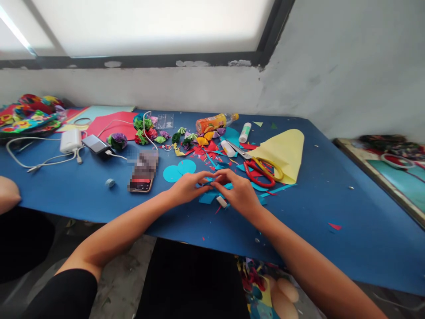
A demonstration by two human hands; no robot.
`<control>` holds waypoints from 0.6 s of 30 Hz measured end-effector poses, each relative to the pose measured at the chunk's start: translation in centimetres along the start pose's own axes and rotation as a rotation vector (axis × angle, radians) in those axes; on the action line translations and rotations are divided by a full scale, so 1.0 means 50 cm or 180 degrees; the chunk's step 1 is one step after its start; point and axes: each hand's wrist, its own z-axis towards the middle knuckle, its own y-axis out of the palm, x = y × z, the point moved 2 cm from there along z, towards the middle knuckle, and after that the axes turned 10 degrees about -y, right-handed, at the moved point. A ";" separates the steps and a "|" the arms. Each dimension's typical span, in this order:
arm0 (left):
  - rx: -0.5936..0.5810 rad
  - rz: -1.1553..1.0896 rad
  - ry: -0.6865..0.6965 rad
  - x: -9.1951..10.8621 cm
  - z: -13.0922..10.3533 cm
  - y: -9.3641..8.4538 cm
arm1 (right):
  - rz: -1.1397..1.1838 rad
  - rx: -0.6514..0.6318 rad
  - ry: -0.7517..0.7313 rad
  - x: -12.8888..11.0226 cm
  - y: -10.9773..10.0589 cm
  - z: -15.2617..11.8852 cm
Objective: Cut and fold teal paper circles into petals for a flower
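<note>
My left hand (191, 187) and my right hand (237, 190) meet over the table, fingertips pinched on a small piece of blue paper (210, 180). Blue paper scraps (207, 197) and a white eraser-like block (222, 202) lie just beneath them. Two light blue paper circles (172, 173) rest to the left of my left hand. Beyond my right hand are scissors with red handles (259, 175) and scissors with a yellow handle (274, 166), overlapping a yellow paper sheet (288, 150).
On the blue table (308, 230) are a phone (144, 173), a white power bank (71, 141) with cables, an orange-labelled bottle (212, 123), glue tubes (245, 132) and folded paper pieces (202, 141). Another person's arm (8, 195) shows at the left edge.
</note>
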 end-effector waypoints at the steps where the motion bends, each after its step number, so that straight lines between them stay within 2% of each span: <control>1: 0.0025 -0.0026 -0.0026 -0.002 0.001 0.001 | 0.0046 0.0008 0.0029 -0.001 0.001 0.000; 4: 0.0243 -0.0378 -0.0106 -0.004 0.004 0.001 | 0.0418 0.0087 0.0218 0.000 0.001 0.003; 9: 0.0634 -0.1379 -0.0380 0.005 0.009 -0.010 | 0.1057 0.0092 0.0805 0.019 0.001 0.010; 13: 0.0730 -0.1731 -0.0353 0.013 0.012 -0.020 | 0.1194 -0.0160 0.0792 0.024 0.008 0.013; 18: 0.0674 -0.1816 -0.0436 0.010 0.012 -0.015 | 0.1258 -0.0429 0.0657 0.015 0.015 0.013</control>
